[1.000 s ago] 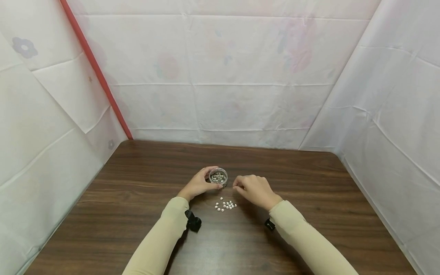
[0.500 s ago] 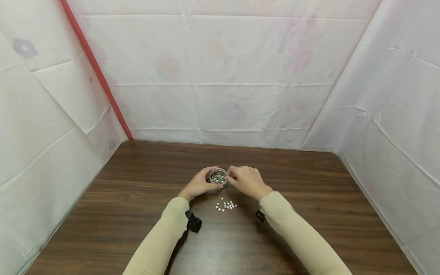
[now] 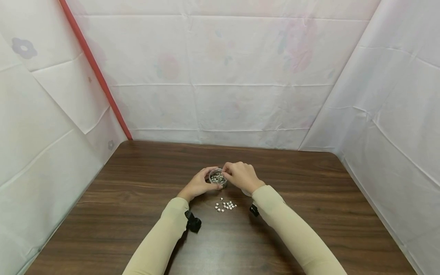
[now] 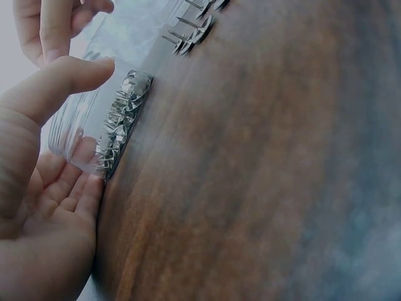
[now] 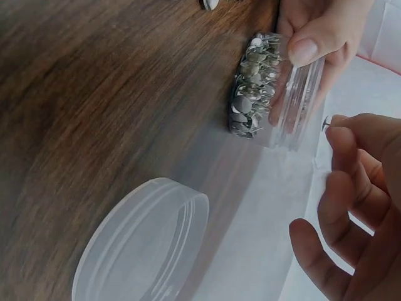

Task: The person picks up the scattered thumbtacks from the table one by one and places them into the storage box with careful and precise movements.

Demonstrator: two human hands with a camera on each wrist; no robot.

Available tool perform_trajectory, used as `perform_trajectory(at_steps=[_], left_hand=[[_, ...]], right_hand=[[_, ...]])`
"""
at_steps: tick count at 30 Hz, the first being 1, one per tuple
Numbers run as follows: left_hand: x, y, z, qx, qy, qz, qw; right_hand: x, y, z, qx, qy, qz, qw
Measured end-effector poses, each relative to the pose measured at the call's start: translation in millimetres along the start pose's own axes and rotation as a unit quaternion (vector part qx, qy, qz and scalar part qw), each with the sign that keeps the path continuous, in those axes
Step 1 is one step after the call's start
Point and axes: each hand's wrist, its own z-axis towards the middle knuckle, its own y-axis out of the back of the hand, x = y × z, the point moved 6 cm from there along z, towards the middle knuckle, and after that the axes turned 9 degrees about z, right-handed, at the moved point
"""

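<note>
A clear round jar point(image 5: 293, 106) stands uncovered on the table, its lower part filled with silver thumbtacks point(image 5: 249, 88). My left hand point(image 3: 198, 185) grips the jar around its side, the thumb near the rim in the left wrist view. Above the jar's mouth, my right hand point(image 3: 242, 176) pinches a single thumbtack point(image 5: 325, 124) between thumb and forefinger; its other fingers are loosely bent. Several loose thumbtacks point(image 3: 227, 205) lie on the table in front of the jar. In the left wrist view, some of these thumbtacks point(image 4: 199, 31) rest with their pins up.
A clear plastic lid point(image 5: 119, 219) lies on the wooden table point(image 3: 144, 214) beneath my right wrist, mostly hidden in the head view. White cloth point(image 3: 220, 76) hangs behind and at both sides of the table, with a red strip point(image 3: 97, 74) at the left.
My right hand has moved left and slightly away from me, from beside the jar to above its mouth. The left hand, the jar and the loose thumbtacks have stayed in place.
</note>
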Motion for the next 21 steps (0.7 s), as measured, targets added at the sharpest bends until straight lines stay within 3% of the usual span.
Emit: perform_trajectory(at_steps=[7,21], left_hand=[[31.4,-7.5,15.2,-0.024,0.015,0.009,0.9996],[29.0,-7.6,15.2,-0.028,0.011,0.016,0.9994]], right_hand=[[-3,-5,3,0.012,-0.013,0.006,1.0],[-3,-2,-14,0.019,-0.007,0.008,1.0]])
